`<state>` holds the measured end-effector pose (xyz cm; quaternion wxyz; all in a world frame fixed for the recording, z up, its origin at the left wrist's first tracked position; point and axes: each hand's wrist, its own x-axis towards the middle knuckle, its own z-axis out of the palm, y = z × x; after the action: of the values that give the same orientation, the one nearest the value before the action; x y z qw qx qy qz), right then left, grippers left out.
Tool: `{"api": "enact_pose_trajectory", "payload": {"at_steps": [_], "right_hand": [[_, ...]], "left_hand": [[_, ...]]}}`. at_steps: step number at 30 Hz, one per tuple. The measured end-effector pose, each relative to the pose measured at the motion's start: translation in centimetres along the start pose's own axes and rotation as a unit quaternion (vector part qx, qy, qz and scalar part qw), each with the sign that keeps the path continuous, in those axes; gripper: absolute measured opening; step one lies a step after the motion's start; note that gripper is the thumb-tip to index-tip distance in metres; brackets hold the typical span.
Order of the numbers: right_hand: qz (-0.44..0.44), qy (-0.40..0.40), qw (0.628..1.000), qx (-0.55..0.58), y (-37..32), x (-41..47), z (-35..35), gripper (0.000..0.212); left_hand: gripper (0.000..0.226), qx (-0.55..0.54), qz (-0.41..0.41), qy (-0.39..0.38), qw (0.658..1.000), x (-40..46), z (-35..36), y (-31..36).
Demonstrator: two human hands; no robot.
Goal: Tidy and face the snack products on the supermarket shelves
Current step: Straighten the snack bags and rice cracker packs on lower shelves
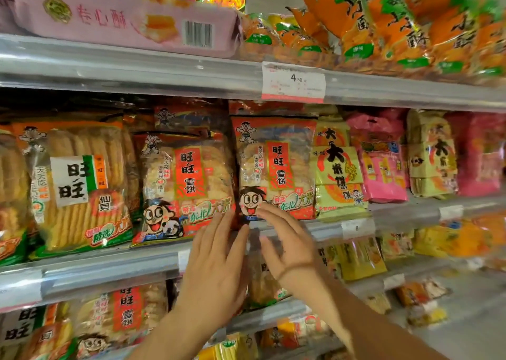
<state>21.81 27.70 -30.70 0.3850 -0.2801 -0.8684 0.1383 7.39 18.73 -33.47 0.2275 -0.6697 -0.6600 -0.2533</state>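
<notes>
1. Red-and-clear cracker bags (276,168) stand on the middle shelf (323,229), where the facing is being done.
2. Both hands are held flat, fingers straight and slightly apart: the left hand (216,261) at the left bag (186,187), the right hand (284,239) at the right one; nothing is gripped.
3. Bags are best squared gently, labels forward, flush with the rail.
4. Shelves above and below are stocked with snacks; a price tag (293,82) is clipped overhead.
</notes>
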Motion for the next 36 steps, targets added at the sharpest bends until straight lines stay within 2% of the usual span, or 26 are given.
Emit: {"api": "enact_pose_trajectory", "payload": {"at_steps": [5, 8, 11, 14, 17, 19, 23, 26, 31, 36], "right_hand": [[0.06, 0.014, 0.996, -0.06, 5.1, -3.5, -5.9, 0.041], [0.061, 0.03, 0.992, -0.108, 8.6, -4.9, -9.7, 0.043], [0.084, 0.034, 0.989, -0.114, 12.7, -5.6, -12.9, 0.045], [0.068, 0.035, 0.985, -0.152, 17.8, -5.2, -15.3, 0.044], [0.072, 0.044, 0.989, -0.119, 22.6, -4.7, -16.6, 0.046], [0.055, 0.065, 0.992, -0.096, 25.5, -4.7, -17.2, 0.042], [0.013, 0.035, 0.988, -0.151, 29.6, -5.0, -18.5, 0.042], [-0.015, 0.018, 0.988, -0.156, 30.9, -5.1, -18.5, 0.042], [-0.049, 0.056, 0.985, -0.153, 31.3, -4.9, -18.1, 0.042], [-0.058, 0.058, 0.986, -0.147, 31.3, -4.9, -18.2, 0.041]], "left_hand": [[0.068, -0.019, 0.071, -0.052, 0.996, 1.3, 1.7, 4.9], [0.061, -0.025, 0.082, -0.066, 0.994, 2.9, 2.5, 7.6], [0.066, -0.012, 0.085, -0.065, 0.994, 4.4, 4.4, 9.8], [0.081, 0.002, 0.064, -0.075, 0.995, 6.0, 6.8, 12.2], [0.068, 0.036, 0.049, -0.064, 0.996, 7.5, 9.5, 15.5], [0.066, 0.053, 0.022, -0.065, 0.996, 8.5, 11.2, 17.5], [0.069, 0.067, -0.044, -0.038, 0.996, 10.0, 13.2, 19.6], [0.068, 0.073, -0.086, -0.013, 0.994, 10.5, 13.3, 20.2], [0.063, 0.086, -0.109, 0.017, 0.99, 11.0, 13.1, 20.6], [0.061, 0.089, -0.12, 0.027, 0.988, 11.4, 12.8, 21.3]]}}
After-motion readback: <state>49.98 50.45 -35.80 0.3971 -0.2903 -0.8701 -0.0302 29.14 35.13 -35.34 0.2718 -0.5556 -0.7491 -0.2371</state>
